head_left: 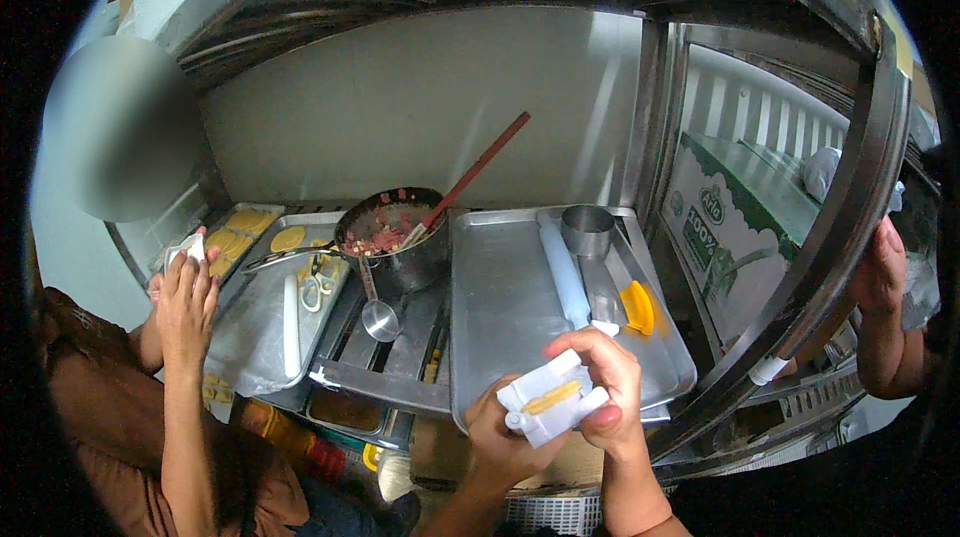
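Observation:
Low in front of me, above the near edge of a metal tray (497, 307), both my hands hold a white plastic hinged dough press (558, 425). A strip of yellow dough (552, 398) shows along its gap. The fingers of my left hand (497, 447) wrap round its left side and underside, partly hidden behind it. My right hand (612, 377) grips its right side, thumb low and fingers bent over the top. Beyond the press, a pale blue rolling pin (565, 272), a round metal cutter or cup (588, 232) and a curved yellow plastic piece (636, 308) lie on the tray.
A dark pot (400, 272) of reddish filling holds a red-handled spatula (480, 167); a ladle (380, 320) hangs beside it. The left tray (245, 322) bears a white rolling pin (291, 327), scissors (318, 287) and dough rounds (289, 238). Co-workers' hands (187, 292) show at both sides. A metal post (825, 277) stands right.

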A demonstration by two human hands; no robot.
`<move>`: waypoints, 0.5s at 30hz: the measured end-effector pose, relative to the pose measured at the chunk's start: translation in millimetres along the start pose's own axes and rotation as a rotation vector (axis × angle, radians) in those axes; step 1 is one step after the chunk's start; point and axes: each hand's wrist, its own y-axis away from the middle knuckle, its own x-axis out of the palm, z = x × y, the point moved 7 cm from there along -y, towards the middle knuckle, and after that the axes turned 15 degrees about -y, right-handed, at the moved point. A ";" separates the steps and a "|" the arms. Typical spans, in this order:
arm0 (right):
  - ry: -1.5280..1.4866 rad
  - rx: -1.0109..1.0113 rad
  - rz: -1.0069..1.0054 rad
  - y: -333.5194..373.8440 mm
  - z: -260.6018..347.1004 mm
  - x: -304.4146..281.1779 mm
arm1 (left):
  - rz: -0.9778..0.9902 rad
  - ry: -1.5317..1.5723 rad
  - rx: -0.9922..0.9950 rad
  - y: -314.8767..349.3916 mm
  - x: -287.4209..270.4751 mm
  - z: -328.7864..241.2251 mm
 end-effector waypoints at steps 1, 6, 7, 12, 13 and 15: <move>-0.074 0.026 0.023 0.6 -4.6 1.9 | -0.017 -0.041 -0.003 -0.1 -1.4 -4.9; -0.085 0.037 -0.010 -11.6 -21.8 -2.5 | -0.025 -0.159 -0.026 -12.6 1.0 -13.3; -0.089 0.023 -0.015 -13.0 -24.9 -3.5 | -0.038 -0.173 0.000 -14.8 1.4 -13.0; -0.269 0.011 0.003 -12.8 -40.7 -7.4 | -0.069 -0.156 0.011 -17.7 6.0 -5.4; -0.299 0.000 0.003 -12.5 -42.5 -9.0 | -0.055 -0.169 -0.003 -18.7 7.5 -4.6; -0.226 0.063 -0.044 -14.0 -45.0 -8.9 | -0.044 -0.168 -0.042 -18.4 10.0 0.9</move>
